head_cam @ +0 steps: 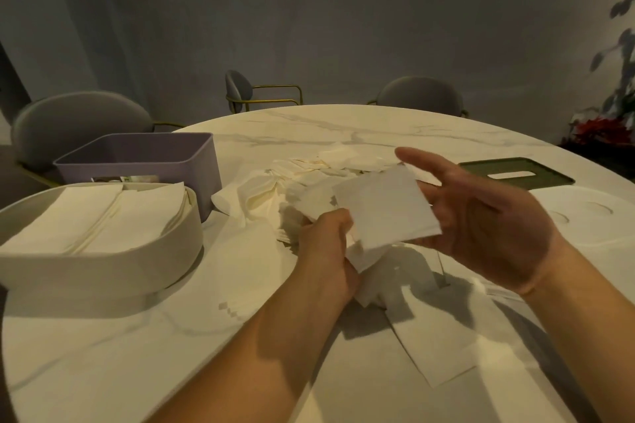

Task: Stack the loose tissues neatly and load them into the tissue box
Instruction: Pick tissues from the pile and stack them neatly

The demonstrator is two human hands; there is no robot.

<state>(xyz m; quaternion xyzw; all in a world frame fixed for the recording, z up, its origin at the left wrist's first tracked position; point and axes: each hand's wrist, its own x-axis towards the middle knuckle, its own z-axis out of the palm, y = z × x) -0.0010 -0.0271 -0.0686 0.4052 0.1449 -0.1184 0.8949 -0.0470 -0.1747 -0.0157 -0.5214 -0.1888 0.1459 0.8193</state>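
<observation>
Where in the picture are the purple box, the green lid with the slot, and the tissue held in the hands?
purple box (171,170): head view, on its front wall.
green lid (515,164): head view, on the flat top behind the slot.
held tissue (385,206): head view, middle of its flat face.

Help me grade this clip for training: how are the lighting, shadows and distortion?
Head view: dim, warm light; the left hand, right hand and tissue cast dark shadows on the table toward the camera; the wide lens bows the table rim; blocky artefacts fringe the tissue edges.
</observation>
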